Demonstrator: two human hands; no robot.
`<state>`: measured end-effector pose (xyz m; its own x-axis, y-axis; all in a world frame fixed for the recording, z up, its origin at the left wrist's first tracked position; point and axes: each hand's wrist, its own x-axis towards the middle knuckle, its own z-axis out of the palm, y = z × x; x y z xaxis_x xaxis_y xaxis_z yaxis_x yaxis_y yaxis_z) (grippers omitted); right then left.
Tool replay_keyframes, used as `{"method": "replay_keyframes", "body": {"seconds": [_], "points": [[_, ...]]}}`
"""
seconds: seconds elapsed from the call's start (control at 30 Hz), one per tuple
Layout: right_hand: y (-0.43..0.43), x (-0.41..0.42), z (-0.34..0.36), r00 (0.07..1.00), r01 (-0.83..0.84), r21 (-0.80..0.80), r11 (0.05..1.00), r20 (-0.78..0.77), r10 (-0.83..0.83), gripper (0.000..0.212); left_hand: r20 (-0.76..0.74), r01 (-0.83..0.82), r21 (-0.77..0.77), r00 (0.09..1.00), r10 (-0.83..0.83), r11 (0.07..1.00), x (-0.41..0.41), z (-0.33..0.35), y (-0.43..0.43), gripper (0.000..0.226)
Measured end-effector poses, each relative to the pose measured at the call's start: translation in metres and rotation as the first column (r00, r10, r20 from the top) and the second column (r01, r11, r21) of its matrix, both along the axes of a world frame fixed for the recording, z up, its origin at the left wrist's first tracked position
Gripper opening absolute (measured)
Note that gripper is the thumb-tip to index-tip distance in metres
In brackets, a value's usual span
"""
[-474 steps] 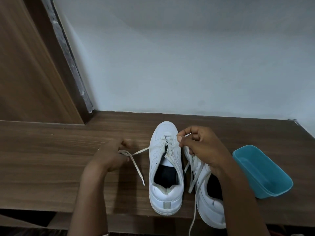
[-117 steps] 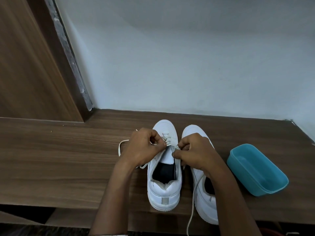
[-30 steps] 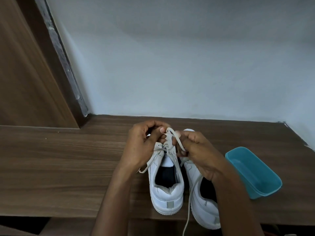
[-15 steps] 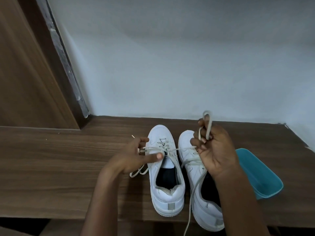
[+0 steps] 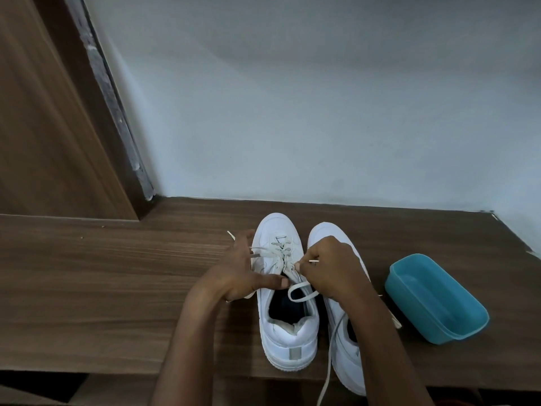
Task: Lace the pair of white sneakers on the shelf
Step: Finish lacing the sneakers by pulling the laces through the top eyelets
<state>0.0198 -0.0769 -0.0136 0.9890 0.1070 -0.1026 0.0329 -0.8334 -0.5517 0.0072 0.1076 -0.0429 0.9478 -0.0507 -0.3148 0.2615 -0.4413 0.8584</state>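
The left hand (image 5: 243,268) lies against the outer side of a white low-top leather sneaker (image 5: 288,326), fingers stretched toward the wall and thumb pressed flat by the shoe's opening; one end of the flat off-white lace (image 5: 273,249) runs in among those fingers and looks pinched there, its tip showing beyond them; the sneaker's long axis runs from the shelf's front edge toward the wall, toe away, so its unfilled eyelets lie between the two hands; the right hand (image 5: 330,268), fingers curled, pinches the lace's other tip just beside the right-side eyelets, and is likely the nearer one for the next threading; it covers part of a second white sneaker (image 5: 348,358), parallel and close; a teal plastic tub (image 5: 436,300) sits toward the shelf's right end; the brown wood-grain shelf (image 5: 117,288) meets a brown wooden panel (image 5: 44,127) at its back-left corner and a pale blue-grey wall (image 5: 322,112) behind.
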Motion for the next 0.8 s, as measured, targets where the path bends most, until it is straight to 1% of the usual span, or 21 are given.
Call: {"method": "replay_keyframes", "body": {"seconds": [0.07, 0.1, 0.17, 0.2, 0.23, 0.27, 0.3, 0.33, 0.43, 0.5, 0.53, 0.57, 0.6, 0.63, 0.67, 0.7, 0.73, 0.77, 0.8], "points": [[-0.002, 0.001, 0.000, 1.000, 0.015, 0.033, 0.999, 0.001, -0.015, 0.015, -0.008, -0.016, -0.014, 1.000, 0.016, 1.000, 0.001, -0.001, 0.001, 0.122], [-0.003, 0.003, 0.000, 1.000, 0.027, 0.084, 0.996, 0.008, -0.027, 0.015, -0.011, -0.018, -0.011, 1.000, 0.018, 1.000, 0.001, -0.002, 0.002, 0.125], [-0.003, 0.004, 0.000, 0.999, 0.048, 0.255, 0.966, 0.010, -0.053, 0.014, -0.023, -0.019, -0.022, 1.000, 0.018, 1.000, 0.002, -0.003, 0.002, 0.128], [-0.003, 0.004, 0.002, 0.999, 0.047, 0.378, 0.924, -0.012, -0.046, 0.014, -0.030, -0.021, -0.034, 0.999, 0.020, 0.999, 0.002, -0.002, 0.002, 0.127], [-0.004, 0.004, 0.005, 0.999, 0.038, 0.521, 0.853, -0.048, -0.015, 0.016, -0.034, -0.021, -0.041, 0.999, 0.020, 0.999, 0.002, -0.002, 0.001, 0.125], [-0.006, 0.003, 0.009, 0.996, 0.032, 0.665, 0.746, -0.088, 0.035, 0.017, -0.041, -0.025, -0.047, 0.999, 0.023, 0.999, 0.002, -0.002, 0.001, 0.123], [-0.008, 0.002, 0.013, 0.990, 0.034, 0.785, 0.619, -0.111, 0.087, 0.016, -0.050, -0.029, -0.056, 0.998, 0.027, 0.998, 0.002, -0.001, 0.001, 0.122], [-0.010, 0.001, 0.017, 0.986, 0.032, 0.867, 0.498, -0.109, 0.125, 0.014, -0.055, -0.033, -0.062, 0.998, 0.030, 0.997, 0.003, -0.002, 0.001, 0.122], [-0.014, 0.001, 0.024, 0.982, -0.006, 0.982, 0.188, -0.030, 0.185, 0.008, -0.067, -0.051, -0.066, 0.997, 0.047, 0.997, 0.003, -0.003, 0.000, 0.123], [-0.017, 0.001, 0.027, 0.975, 0.008, 1.000, -0.017, -0.004, 0.220, 0.018, -0.064, -0.061, -0.065, 0.996, 0.056, 0.996, 0.002, -0.003, 0.000, 0.120], [-0.019, 0.000, 0.028, 0.973, 0.033, 0.996, -0.082, -0.013, 0.231, 0.019, -0.062, -0.059, -0.066, 0.997, 0.054, 0.996, 0.002, -0.003, 0.000, 0.118], [-0.022, 0.001, 0.028, 0.971, 0.065, 0.992, -0.112, -0.037, 0.234, 0.019, -0.057, -0.054, -0.066, 0.997, 0.051, 0.996, 0.002, -0.003, -0.001, 0.117], [-0.024, 0.001, 0.027, 0.970, 0.109, 0.987, -0.120, -0.079, 0.232, 0.017, -0.056, -0.054, -0.065, 0.997, 0.050, 0.996, 0.002, -0.003, -0.001, 0.116], [-0.026, 0.002, 0.027, 0.964, 0.172, 0.979, -0.107, -0.146, 0.221, 0.016, -0.052, -0.056, -0.061, 0.997, 0.053, 0.997, 0.002, -0.002, -0.001, 0.112], [-0.028, 0.004, 0.026, 0.956, 0.242, 0.967, -0.075, -0.224, 0.191, 0.019, -0.051, -0.056, -0.061, 0.997, 0.053, 0.997, 0.002, -0.002, -0.001, 0.105], [-0.029, 0.006, 0.024, 0.949, 0.291, 0.957, 0.001, -0.289, 0.125, 0.025, -0.052, -0.048, -0.059, 0.998, 0.045, 0.997, 0.001, 0.001, -0.001, 0.098], [-0.030, 0.008, 0.021, 0.950, 0.305, 0.940, 0.151, -0.311, 0.019, 0.034, -0.053, -0.042, -0.057, 0.998, 0.039, 0.997, 0.000, 0.001, 0.000, 0.094], [-0.030, 0.009, 0.017, 0.958, 0.288, 0.881, 0.376, -0.271, -0.099, 0.041, -0.048, -0.034, -0.046, 0.998, 0.032, 0.998, 0.000, 0.001, 0.001, 0.094], [-0.029, 0.009, 0.014, 0.968, 0.250, 0.755, 0.606, -0.179, -0.177, 0.044, -0.047, -0.026, -0.029, 0.999, 0.025, 0.999, 0.000, 0.001, 0.003, 0.095]]}}
